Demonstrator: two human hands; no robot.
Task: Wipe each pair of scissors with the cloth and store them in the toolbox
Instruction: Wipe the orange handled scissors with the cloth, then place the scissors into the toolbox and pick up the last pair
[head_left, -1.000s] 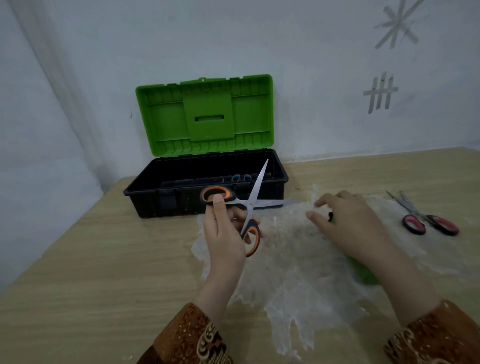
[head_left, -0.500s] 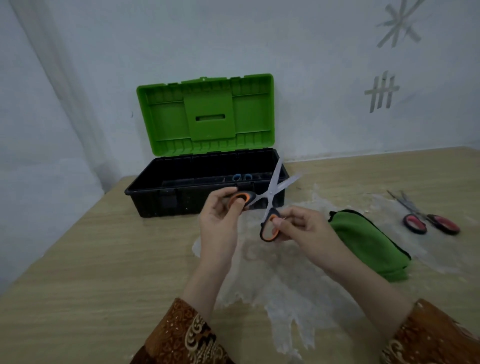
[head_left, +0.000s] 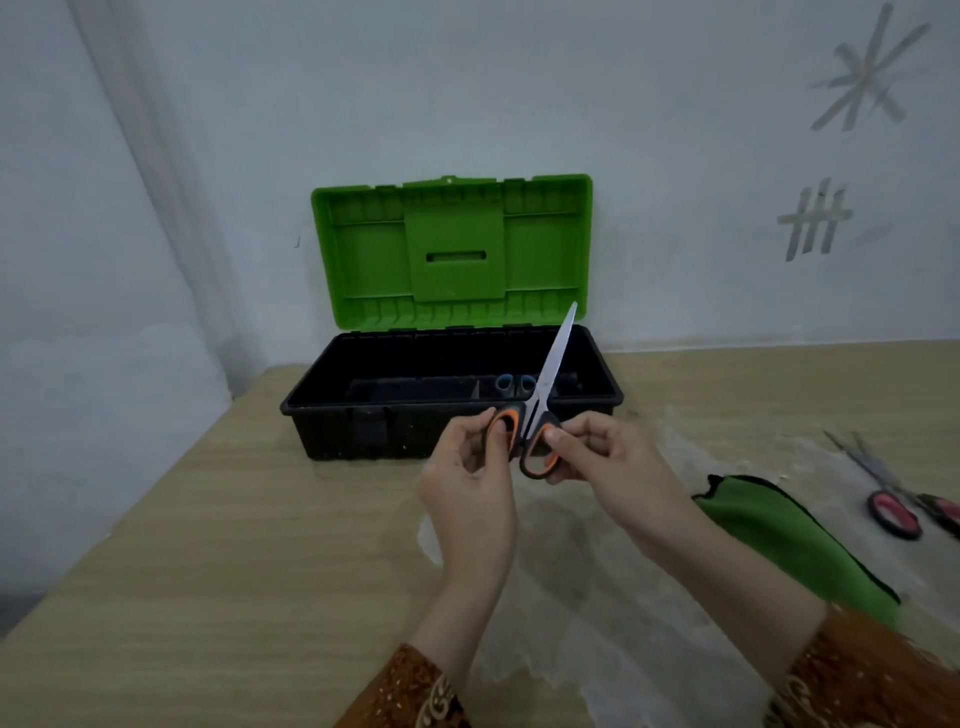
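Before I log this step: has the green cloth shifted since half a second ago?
No. The green cloth lies in the same place on the table, between the hands and the red-handled scissors, its far end just as short of them.

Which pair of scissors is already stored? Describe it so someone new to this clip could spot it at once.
Start at the black toolbox with the raised green lid against the wall. Inside, right of centre, two small blue handle loops show just behind the front rim. The blue scissors alone lie in the box; the orange-handled scissors are held and the red-handled scissors lie on the table.
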